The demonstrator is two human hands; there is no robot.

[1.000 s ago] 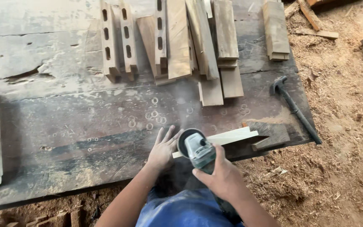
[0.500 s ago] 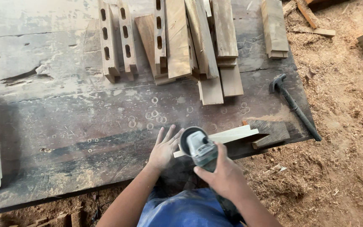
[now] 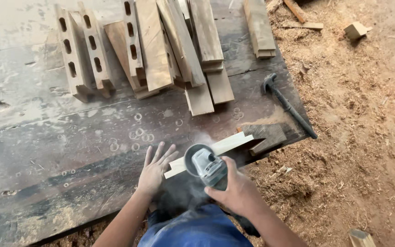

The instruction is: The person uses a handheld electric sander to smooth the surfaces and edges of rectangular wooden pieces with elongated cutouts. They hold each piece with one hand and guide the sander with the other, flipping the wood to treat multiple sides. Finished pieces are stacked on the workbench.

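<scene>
My right hand point(image 3: 238, 190) grips a grey angle grinder point(image 3: 204, 163) whose disc sits on a pale wooden strip point(image 3: 227, 144) lying near the front edge of the dark workbench point(image 3: 69, 155). Fine dust rises around the disc. My left hand point(image 3: 155, 167) lies flat with fingers spread on the bench, its fingertips at the strip's left end. The strip's far end rests by a dark wooden block point(image 3: 266, 136).
Several wooden pieces, some with slotted mortises point(image 3: 94, 59) and some plain planks point(image 3: 179, 41), lie piled at the back of the bench. A black hammer point(image 3: 286, 104) rests at the right edge. Sawdust-covered ground point(image 3: 362, 137) with offcuts lies to the right.
The grinder has shifted slightly along the strip and more dust hangs around it. Both hands hold the same places.
</scene>
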